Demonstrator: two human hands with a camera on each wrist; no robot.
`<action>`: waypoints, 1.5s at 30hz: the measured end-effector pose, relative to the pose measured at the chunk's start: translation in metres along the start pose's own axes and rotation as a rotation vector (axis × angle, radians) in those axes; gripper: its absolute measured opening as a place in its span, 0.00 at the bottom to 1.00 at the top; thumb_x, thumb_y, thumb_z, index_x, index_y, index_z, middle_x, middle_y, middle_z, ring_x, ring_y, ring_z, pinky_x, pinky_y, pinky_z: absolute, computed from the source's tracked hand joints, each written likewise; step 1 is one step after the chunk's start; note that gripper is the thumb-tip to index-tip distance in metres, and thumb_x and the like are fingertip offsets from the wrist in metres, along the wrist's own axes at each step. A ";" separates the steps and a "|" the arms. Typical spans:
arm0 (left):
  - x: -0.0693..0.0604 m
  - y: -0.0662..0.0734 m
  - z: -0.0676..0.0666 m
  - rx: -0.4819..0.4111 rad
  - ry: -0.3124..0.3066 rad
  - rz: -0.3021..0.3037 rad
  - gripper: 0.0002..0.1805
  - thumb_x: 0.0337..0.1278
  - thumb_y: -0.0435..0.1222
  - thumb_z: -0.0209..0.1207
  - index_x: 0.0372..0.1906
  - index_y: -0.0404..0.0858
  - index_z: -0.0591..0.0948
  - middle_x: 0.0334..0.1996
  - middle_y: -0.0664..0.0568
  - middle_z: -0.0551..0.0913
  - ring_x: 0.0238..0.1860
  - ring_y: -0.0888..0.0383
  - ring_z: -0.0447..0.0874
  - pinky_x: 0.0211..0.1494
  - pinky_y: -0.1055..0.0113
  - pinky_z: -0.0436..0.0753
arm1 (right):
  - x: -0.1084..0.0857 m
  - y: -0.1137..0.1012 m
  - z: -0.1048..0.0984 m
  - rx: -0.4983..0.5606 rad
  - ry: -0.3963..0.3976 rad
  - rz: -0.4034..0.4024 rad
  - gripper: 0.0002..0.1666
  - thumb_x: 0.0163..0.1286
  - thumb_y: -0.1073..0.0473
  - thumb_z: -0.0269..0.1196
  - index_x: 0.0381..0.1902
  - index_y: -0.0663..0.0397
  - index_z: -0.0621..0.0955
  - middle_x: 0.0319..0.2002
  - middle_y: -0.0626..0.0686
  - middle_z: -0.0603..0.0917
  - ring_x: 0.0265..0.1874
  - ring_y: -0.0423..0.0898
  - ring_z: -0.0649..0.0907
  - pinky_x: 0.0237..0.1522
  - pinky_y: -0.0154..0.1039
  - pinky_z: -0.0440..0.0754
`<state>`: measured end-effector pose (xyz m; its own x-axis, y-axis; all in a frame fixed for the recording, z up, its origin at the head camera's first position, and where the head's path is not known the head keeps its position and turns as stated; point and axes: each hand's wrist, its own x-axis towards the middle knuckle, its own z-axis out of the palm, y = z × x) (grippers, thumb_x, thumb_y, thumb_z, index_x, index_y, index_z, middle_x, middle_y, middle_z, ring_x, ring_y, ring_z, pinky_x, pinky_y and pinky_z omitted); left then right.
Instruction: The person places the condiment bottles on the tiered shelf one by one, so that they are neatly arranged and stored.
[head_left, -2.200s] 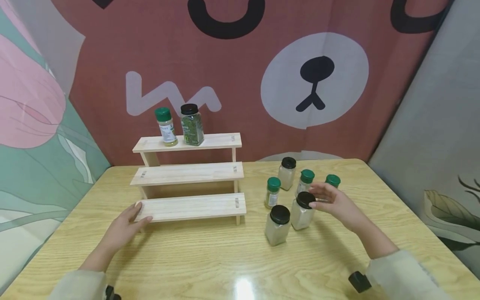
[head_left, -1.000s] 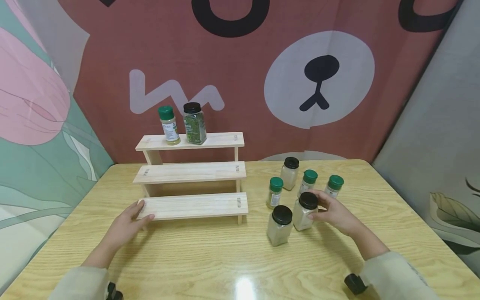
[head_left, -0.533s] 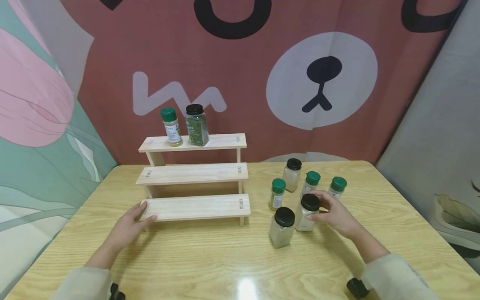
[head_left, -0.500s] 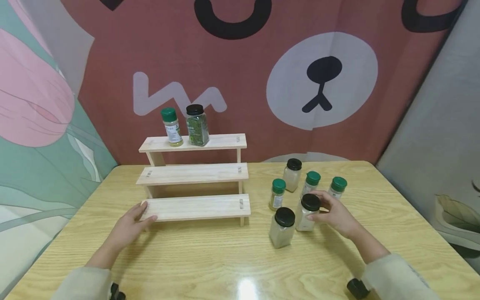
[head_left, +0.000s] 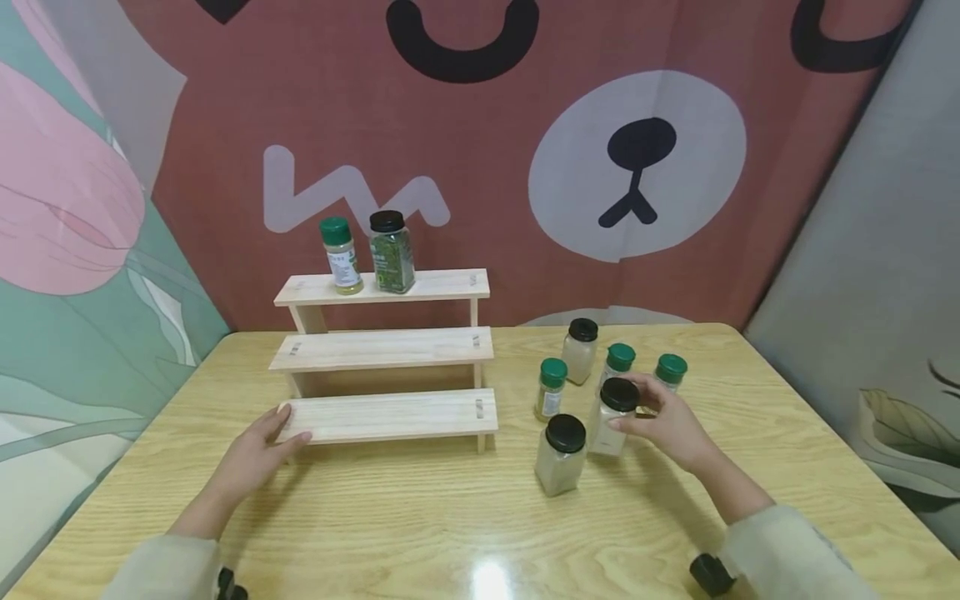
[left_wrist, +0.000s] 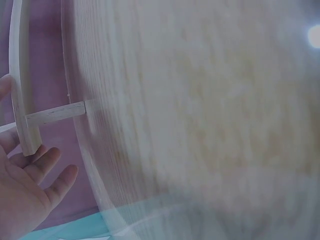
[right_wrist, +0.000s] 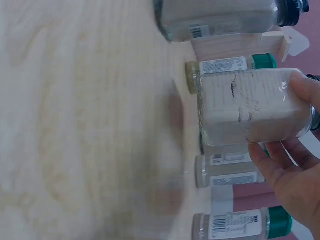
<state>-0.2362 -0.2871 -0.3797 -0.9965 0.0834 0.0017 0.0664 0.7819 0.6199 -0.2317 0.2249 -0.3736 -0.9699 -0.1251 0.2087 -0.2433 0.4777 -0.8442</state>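
Observation:
A three-tier wooden display rack (head_left: pixel 390 414) stands on the left of the table. My left hand (head_left: pixel 251 454) holds the left end of its lowest shelf, thumb at the front edge; in the left wrist view the fingers (left_wrist: pixel 62 185) reach past the board's end. My right hand (head_left: pixel 671 425) pinches a square clear spice jar (head_left: pixel 606 433) with a black lid and pale contents, upright and slightly off the table. The right wrist view shows thumb and fingers on either side of this jar (right_wrist: pixel 255 107), near its lid.
A green-capped bottle (head_left: pixel 344 267) and a jar of green herbs (head_left: pixel 392 262) stand on the top shelf. Around the held jar are a black-lidded jar (head_left: pixel 560 462), another behind (head_left: pixel 580 354), and green-capped bottles (head_left: pixel 551 396), (head_left: pixel 618 360), (head_left: pixel 670 371). A patterned cloth (head_left: pixel 480 167) hangs behind the table.
My right hand first closed on the black-lidded jar from the right, then raised it slightly in the last half second. The left hand keeps its place on the rack; the view shifted a little.

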 end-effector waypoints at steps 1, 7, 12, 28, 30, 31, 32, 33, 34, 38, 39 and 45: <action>0.000 0.000 0.000 -0.001 0.002 0.001 0.45 0.52 0.56 0.49 0.62 0.26 0.50 0.60 0.27 0.47 0.59 0.31 0.43 0.56 0.39 0.48 | 0.001 -0.003 0.000 0.001 0.005 -0.001 0.37 0.49 0.56 0.67 0.55 0.59 0.66 0.45 0.58 0.73 0.44 0.52 0.73 0.41 0.36 0.75; -0.001 0.000 -0.001 0.004 -0.004 -0.014 0.46 0.52 0.57 0.48 0.63 0.26 0.49 0.61 0.27 0.47 0.59 0.31 0.43 0.56 0.39 0.48 | 0.007 -0.018 -0.003 -0.007 0.026 0.004 0.38 0.49 0.53 0.66 0.56 0.57 0.65 0.44 0.57 0.73 0.43 0.50 0.73 0.39 0.36 0.75; -0.001 0.000 -0.002 0.005 -0.007 -0.015 0.46 0.52 0.57 0.48 0.63 0.26 0.49 0.61 0.27 0.46 0.59 0.31 0.43 0.56 0.39 0.48 | 0.013 -0.030 -0.006 -0.006 0.038 -0.026 0.38 0.50 0.54 0.66 0.57 0.57 0.65 0.43 0.57 0.74 0.43 0.50 0.73 0.38 0.38 0.76; -0.002 -0.005 -0.001 -0.010 0.015 0.022 0.44 0.53 0.54 0.49 0.62 0.25 0.51 0.60 0.27 0.47 0.59 0.30 0.43 0.56 0.39 0.48 | 0.036 -0.077 -0.014 -0.037 0.082 -0.123 0.34 0.50 0.52 0.66 0.55 0.50 0.67 0.41 0.53 0.75 0.43 0.47 0.73 0.37 0.42 0.75; -0.002 -0.004 -0.001 -0.011 0.015 0.024 0.44 0.53 0.54 0.49 0.62 0.25 0.51 0.60 0.27 0.47 0.59 0.30 0.43 0.56 0.39 0.48 | 0.039 -0.083 -0.015 -0.028 0.082 -0.146 0.33 0.51 0.52 0.66 0.55 0.50 0.68 0.41 0.53 0.75 0.42 0.46 0.74 0.36 0.41 0.75; -0.002 -0.004 -0.001 -0.012 0.015 0.024 0.44 0.53 0.54 0.49 0.62 0.25 0.51 0.60 0.27 0.47 0.59 0.30 0.43 0.56 0.39 0.48 | 0.041 -0.086 -0.016 -0.025 0.082 -0.155 0.33 0.51 0.52 0.65 0.55 0.50 0.68 0.41 0.52 0.75 0.42 0.46 0.74 0.36 0.41 0.75; -0.002 -0.004 -0.001 -0.012 0.014 0.024 0.44 0.53 0.54 0.49 0.62 0.25 0.51 0.60 0.27 0.47 0.59 0.30 0.43 0.56 0.39 0.48 | 0.042 -0.089 -0.017 -0.023 0.083 -0.165 0.33 0.51 0.52 0.65 0.55 0.50 0.68 0.41 0.52 0.75 0.41 0.45 0.74 0.36 0.40 0.75; -0.002 -0.003 -0.001 -0.011 0.014 0.024 0.44 0.53 0.54 0.49 0.62 0.25 0.51 0.60 0.27 0.47 0.59 0.30 0.43 0.56 0.39 0.48 | 0.044 -0.092 -0.018 -0.014 0.084 -0.167 0.33 0.51 0.53 0.65 0.54 0.50 0.68 0.41 0.52 0.75 0.41 0.45 0.74 0.36 0.40 0.75; -0.001 -0.003 -0.001 -0.010 0.013 0.024 0.44 0.53 0.54 0.49 0.62 0.25 0.51 0.60 0.27 0.47 0.59 0.30 0.43 0.56 0.39 0.48 | 0.045 -0.096 -0.018 -0.003 0.085 -0.166 0.33 0.50 0.53 0.66 0.54 0.49 0.68 0.41 0.52 0.75 0.41 0.45 0.74 0.37 0.41 0.75; 0.000 -0.002 0.000 -0.005 0.011 0.021 0.44 0.53 0.55 0.49 0.62 0.25 0.51 0.60 0.27 0.47 0.59 0.30 0.43 0.56 0.39 0.48 | 0.051 -0.110 -0.019 0.012 0.088 -0.142 0.33 0.49 0.51 0.66 0.54 0.46 0.68 0.42 0.51 0.75 0.42 0.44 0.73 0.39 0.44 0.73; 0.000 -0.002 0.000 -0.003 0.011 0.021 0.44 0.53 0.55 0.49 0.62 0.25 0.51 0.60 0.27 0.47 0.59 0.30 0.43 0.56 0.39 0.48 | 0.052 -0.113 -0.018 0.008 0.092 -0.133 0.34 0.49 0.50 0.66 0.54 0.45 0.68 0.42 0.51 0.75 0.42 0.44 0.73 0.39 0.44 0.72; 0.000 -0.002 0.001 0.000 0.009 0.017 0.45 0.52 0.56 0.48 0.62 0.25 0.51 0.60 0.27 0.47 0.59 0.30 0.43 0.56 0.39 0.48 | 0.063 -0.130 -0.015 -0.023 0.091 -0.130 0.35 0.47 0.47 0.66 0.55 0.43 0.68 0.41 0.50 0.74 0.38 0.44 0.73 0.35 0.42 0.72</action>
<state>-0.2368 -0.2884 -0.3817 -0.9957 0.0910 0.0196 0.0835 0.7804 0.6197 -0.2616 0.1681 -0.2432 -0.9264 -0.1089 0.3604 -0.3662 0.4825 -0.7957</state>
